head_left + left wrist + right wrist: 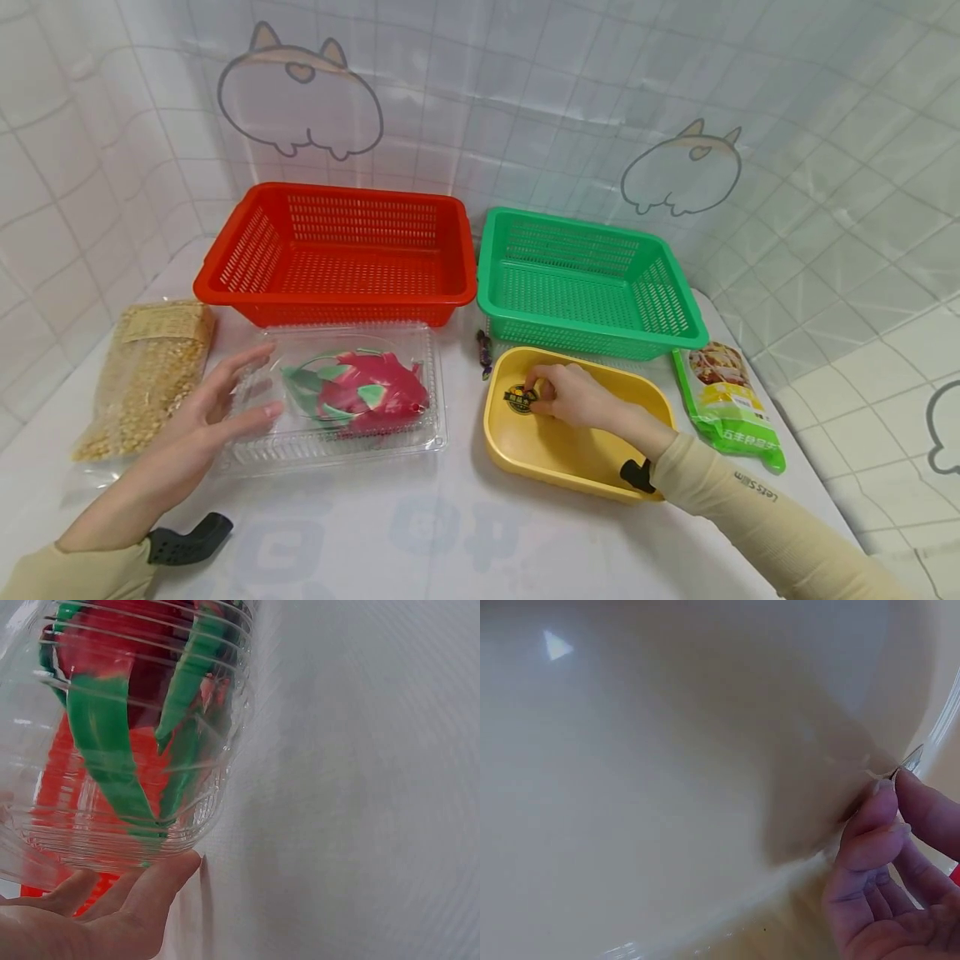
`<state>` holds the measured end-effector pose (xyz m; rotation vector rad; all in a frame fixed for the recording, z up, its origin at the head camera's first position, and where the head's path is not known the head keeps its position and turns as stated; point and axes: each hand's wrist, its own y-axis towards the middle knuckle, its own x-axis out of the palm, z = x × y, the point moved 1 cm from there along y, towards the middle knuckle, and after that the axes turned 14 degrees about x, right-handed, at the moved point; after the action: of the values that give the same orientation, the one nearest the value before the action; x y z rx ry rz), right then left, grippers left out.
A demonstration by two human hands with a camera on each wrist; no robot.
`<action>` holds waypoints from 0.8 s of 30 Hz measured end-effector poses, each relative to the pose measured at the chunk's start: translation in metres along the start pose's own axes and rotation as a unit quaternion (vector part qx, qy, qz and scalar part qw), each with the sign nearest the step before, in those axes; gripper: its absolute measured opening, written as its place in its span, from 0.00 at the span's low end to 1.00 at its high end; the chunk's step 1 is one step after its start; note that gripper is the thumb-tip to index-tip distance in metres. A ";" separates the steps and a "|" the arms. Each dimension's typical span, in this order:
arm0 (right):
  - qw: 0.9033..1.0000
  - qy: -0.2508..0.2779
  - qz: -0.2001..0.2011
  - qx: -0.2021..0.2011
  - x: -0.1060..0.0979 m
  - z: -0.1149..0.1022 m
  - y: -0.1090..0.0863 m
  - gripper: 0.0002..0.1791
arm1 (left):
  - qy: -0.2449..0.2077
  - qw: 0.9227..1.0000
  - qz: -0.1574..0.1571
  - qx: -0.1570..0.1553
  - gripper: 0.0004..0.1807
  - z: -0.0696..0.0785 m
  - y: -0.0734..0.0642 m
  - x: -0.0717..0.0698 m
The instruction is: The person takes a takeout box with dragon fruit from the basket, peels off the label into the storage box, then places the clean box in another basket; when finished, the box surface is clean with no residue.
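1. Two bare hands were busy over a white bench (pixel 420 554): the left hand (pixel 202 421) at a clear plastic box (pixel 330 452), the right hand (pixel 572 397) inside a yellow tray (pixel 551 454).
2. The right hand's grip pinched the edge of a small, round, dark label (pixel 517 400) between thumb and fingers, in the tray's left part. Whether the label touched the tray floor could not be told.
3. The left grip was spread, thumb apart from fingers, at the box's left end; a pink dragon fruit (pixel 381 393) lay inside the box.
4. Good handling, as judged here, called for holding only the label's rim, keeping it flat and uncreased, and peeling slowly if it was stuck.
5. Light left-hand contact would likely have steadied the box without denting it.
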<state>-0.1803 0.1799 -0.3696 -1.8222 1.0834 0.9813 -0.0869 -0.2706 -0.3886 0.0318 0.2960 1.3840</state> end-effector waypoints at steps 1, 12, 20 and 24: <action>1.000 -0.002 0.001 -0.002 0.000 0.001 0.000 0.13 | -0.001 1.000 0.000 0.001 0.38 0.000 0.000 0.000; 1.000 -0.006 -0.002 -0.006 -0.003 0.004 0.000 0.10 | -0.006 1.000 0.002 0.011 0.37 -0.002 -0.001 0.000; 1.000 0.004 -0.017 -0.003 -0.004 0.005 -0.001 0.06 | -0.003 1.000 0.000 0.008 0.37 -0.001 0.000 0.000; 1.000 0.006 -0.019 -0.002 -0.004 0.005 -0.001 0.07 | 0.000 1.000 0.001 0.004 0.37 0.000 0.000 0.000</action>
<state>-0.1821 0.1859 -0.3674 -1.8473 1.0504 0.9530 -0.0871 -0.2705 -0.3888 0.0386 0.3004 1.3842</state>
